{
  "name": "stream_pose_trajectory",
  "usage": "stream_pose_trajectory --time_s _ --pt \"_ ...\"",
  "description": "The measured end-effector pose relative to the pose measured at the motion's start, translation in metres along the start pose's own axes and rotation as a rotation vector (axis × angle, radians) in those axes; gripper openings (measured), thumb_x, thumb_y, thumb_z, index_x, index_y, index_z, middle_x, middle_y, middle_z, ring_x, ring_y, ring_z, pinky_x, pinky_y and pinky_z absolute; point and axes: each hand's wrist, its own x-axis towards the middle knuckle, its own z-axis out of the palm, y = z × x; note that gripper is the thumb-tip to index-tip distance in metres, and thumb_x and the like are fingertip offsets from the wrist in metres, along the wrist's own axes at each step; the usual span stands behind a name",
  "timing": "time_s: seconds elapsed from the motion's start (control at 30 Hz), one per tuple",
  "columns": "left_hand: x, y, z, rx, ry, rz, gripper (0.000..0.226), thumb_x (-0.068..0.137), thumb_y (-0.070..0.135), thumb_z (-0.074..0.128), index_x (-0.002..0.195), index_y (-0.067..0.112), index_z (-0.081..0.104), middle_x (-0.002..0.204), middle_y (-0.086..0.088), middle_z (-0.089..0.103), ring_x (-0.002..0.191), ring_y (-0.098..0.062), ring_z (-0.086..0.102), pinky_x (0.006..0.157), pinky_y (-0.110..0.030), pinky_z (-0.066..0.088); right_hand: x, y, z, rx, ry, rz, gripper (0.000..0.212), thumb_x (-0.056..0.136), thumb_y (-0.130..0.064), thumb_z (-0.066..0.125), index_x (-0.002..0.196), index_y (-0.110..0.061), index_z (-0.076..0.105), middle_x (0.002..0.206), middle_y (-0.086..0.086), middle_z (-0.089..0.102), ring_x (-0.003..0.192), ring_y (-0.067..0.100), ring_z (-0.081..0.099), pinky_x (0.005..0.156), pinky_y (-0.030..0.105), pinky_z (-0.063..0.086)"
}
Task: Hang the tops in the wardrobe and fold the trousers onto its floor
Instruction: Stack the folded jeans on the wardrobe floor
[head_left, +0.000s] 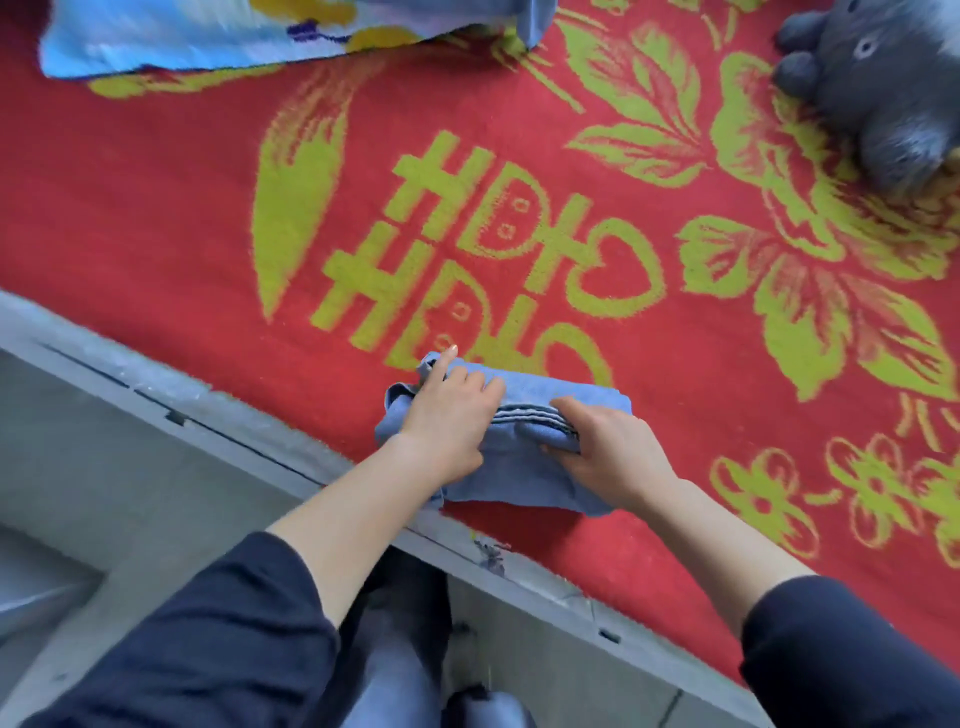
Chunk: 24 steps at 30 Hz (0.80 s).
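A folded blue pair of trousers (524, 478) lies on the red and yellow-green blanket (208, 218) near the bed's front edge. My left hand (449, 415) lies on the left end of the bundle, index finger stretched forward, the other fingers bent over the top fold. My right hand (608, 449) grips the bundle's right side, thumb under the layered edge and fingers curled over it. No wardrobe is in view.
A grey plush toy (878, 83) sits at the back right of the bed. A light blue patterned cloth (208, 36) lies at the back left. The grey bed frame edge (249, 441) runs diagonally, with grey floor (104, 467) to the left.
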Motion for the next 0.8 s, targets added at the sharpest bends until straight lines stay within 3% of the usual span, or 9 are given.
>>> stream_pose_trajectory --time_s 0.1,0.2,0.33,0.53,0.67,0.8 --pt "-0.069 0.028 0.015 -0.058 0.085 -0.071 0.046 0.074 0.024 0.064 0.113 0.016 0.041 0.113 -0.003 0.051 0.107 -0.025 0.047 0.097 -0.034 0.031 -0.057 -0.024 -0.006 -0.113 -0.023 -0.216 0.029 0.082 -0.038 0.065 0.096 -0.015 0.055 0.087 0.002 0.068 0.084 0.032 0.064 0.056 0.031 0.025" --pt "-0.147 0.052 0.026 -0.155 0.087 -0.185 0.046 0.073 0.031 0.064 0.112 0.018 0.043 0.111 -0.001 0.05 0.106 -0.024 0.047 0.084 -0.034 0.035 -0.098 -0.058 -0.016 -0.141 -0.103 -0.344 0.031 0.084 -0.039 0.061 0.103 -0.016 0.055 0.097 0.0 0.068 0.093 0.029 0.063 0.061 0.033 0.03" --pt "-0.247 0.062 0.039 -0.281 0.092 -0.385 0.039 0.07 0.037 0.059 0.103 0.02 0.045 0.104 0.001 0.056 0.102 -0.024 0.053 0.073 -0.032 0.035 -0.117 -0.127 -0.023 -0.198 -0.241 -0.517 0.019 0.084 -0.035 0.055 0.095 -0.021 0.047 0.092 0.004 0.067 0.085 0.033 0.062 0.059 0.035 0.033" --pt "-0.413 0.057 0.076 -0.4 0.13 -0.656 0.037 0.069 0.033 0.06 0.099 0.02 0.043 0.097 -0.003 0.062 0.098 -0.029 0.056 0.072 -0.033 0.03 -0.157 -0.267 0.002 -0.264 -0.346 -0.832 0.028 0.087 -0.041 0.05 0.105 -0.02 0.051 0.102 0.005 0.068 0.092 0.032 0.063 0.063 0.034 0.037" --pt "-0.517 0.05 0.104 -0.532 0.158 -0.844 0.035 0.069 0.028 0.059 0.099 0.02 0.041 0.101 -0.002 0.063 0.103 -0.027 0.056 0.099 -0.031 0.031 -0.182 -0.367 0.021 -0.316 -0.398 -0.991 0.027 0.09 -0.043 0.048 0.105 -0.02 0.047 0.104 0.003 0.067 0.092 0.033 0.062 0.064 0.035 0.037" --pt "-0.629 0.048 0.142 -0.603 0.206 -1.006 0.035 0.071 0.027 0.06 0.099 0.018 0.042 0.1 -0.002 0.065 0.099 -0.028 0.059 0.074 -0.028 0.027 -0.22 -0.477 0.05 -0.364 -0.489 -1.116 0.027 0.092 -0.043 0.049 0.103 -0.019 0.045 0.097 0.004 0.065 0.085 0.034 0.06 0.059 0.034 0.034"
